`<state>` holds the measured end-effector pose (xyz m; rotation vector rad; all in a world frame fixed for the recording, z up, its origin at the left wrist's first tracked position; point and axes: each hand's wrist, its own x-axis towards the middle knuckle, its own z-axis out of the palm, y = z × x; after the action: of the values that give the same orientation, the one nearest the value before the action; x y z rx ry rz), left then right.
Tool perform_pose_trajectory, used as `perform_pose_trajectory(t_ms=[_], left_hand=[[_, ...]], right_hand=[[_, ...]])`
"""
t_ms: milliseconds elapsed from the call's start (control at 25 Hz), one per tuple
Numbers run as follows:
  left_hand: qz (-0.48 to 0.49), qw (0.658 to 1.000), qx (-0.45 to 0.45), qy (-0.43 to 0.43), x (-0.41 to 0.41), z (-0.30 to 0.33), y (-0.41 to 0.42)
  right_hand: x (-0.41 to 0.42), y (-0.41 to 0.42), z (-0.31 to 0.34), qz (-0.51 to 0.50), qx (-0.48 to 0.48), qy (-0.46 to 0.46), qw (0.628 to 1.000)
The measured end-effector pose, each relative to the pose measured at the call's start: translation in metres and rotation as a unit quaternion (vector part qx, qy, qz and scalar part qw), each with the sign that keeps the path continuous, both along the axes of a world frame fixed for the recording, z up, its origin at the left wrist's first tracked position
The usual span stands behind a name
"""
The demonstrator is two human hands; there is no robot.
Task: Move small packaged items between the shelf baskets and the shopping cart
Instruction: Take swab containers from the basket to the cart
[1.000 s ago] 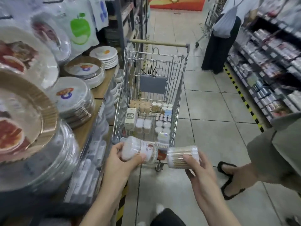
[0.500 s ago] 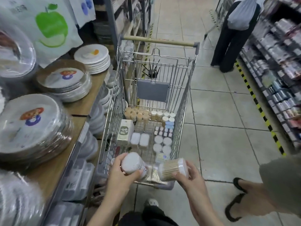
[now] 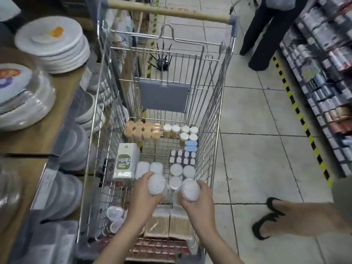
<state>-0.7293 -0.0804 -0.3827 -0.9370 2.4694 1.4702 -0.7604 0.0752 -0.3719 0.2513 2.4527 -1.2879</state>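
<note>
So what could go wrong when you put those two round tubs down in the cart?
The left hand and right hand each grip a round tub. Set down carelessly, they might knock over the white-lidded tubs packed just ahead. Round tubs may also roll on the wire cart floor.

Stacked plates (image 3: 52,44), sandalled foot (image 3: 282,218)

**Wearer's body: head view, near edge**

Only two parts of the wearer reach my feed: the left hand (image 3: 144,195) and the right hand (image 3: 198,199), each with its forearm. The left forearm (image 3: 122,239) and right forearm (image 3: 215,241) are bare from the wrist back to the near frame edge. Both are slender and taper to narrow wrists. The fingers are slim. Nails too blurred to read. Whatever is worn sits outside my frame.
</note>
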Motion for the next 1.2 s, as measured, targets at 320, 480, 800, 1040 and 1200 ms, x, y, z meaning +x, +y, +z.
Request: perform_pose_trajectory(t_ms=[320,480,800,1040,1200], left_hand=[[-0.073,0.997,0.002,0.029,-0.079,-0.091,0.000],[-0.116,0.993,-0.022,0.021,-0.105,-0.133,0.004],[-0.188,0.980,-0.063,0.006,-0.124,-0.170,0.012],[-0.196,0.980,-0.019,0.005,-0.122,-0.167,0.009],[-0.185,0.983,-0.013,0.011,-0.116,-0.159,0.007]], right_hand=[[-0.066,-0.032,-0.095,0.017,0.210,0.008,0.978],[-0.089,-0.036,-0.125,0.016,0.222,0.023,0.975],[-0.104,-0.035,-0.148,0.031,0.237,-0.001,0.971],[-0.092,-0.039,-0.141,0.055,0.280,-0.013,0.958],[-0.089,-0.039,-0.130,0.072,0.308,-0.021,0.948]])
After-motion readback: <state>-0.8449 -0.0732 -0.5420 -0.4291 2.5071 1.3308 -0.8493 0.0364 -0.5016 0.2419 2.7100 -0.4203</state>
